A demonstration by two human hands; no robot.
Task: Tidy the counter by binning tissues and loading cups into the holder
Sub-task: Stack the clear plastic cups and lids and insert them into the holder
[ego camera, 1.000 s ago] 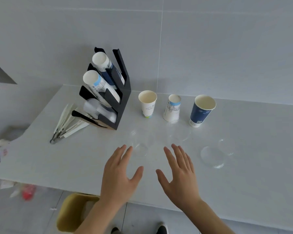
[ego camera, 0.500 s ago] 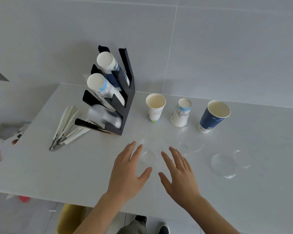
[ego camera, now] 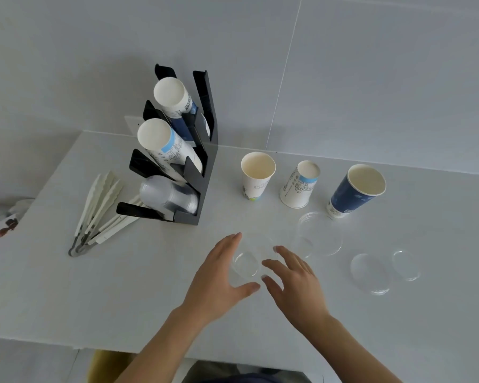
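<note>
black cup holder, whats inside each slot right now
The black cup holder carries a blue-and-white paper cup stack on top, a white stack in the middle and clear plastic cups at the bottom. The side walls hide how many cups each stack has.

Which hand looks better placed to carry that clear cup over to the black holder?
Probably the left hand: it sits beside the clear cup on the holder's side. The right hand would have to cross over.

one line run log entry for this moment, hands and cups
hands: left hand and right hand open either side of clear plastic cup | grasp: not closed | cup holder: three stacks loaded | loose: three paper cups
</note>
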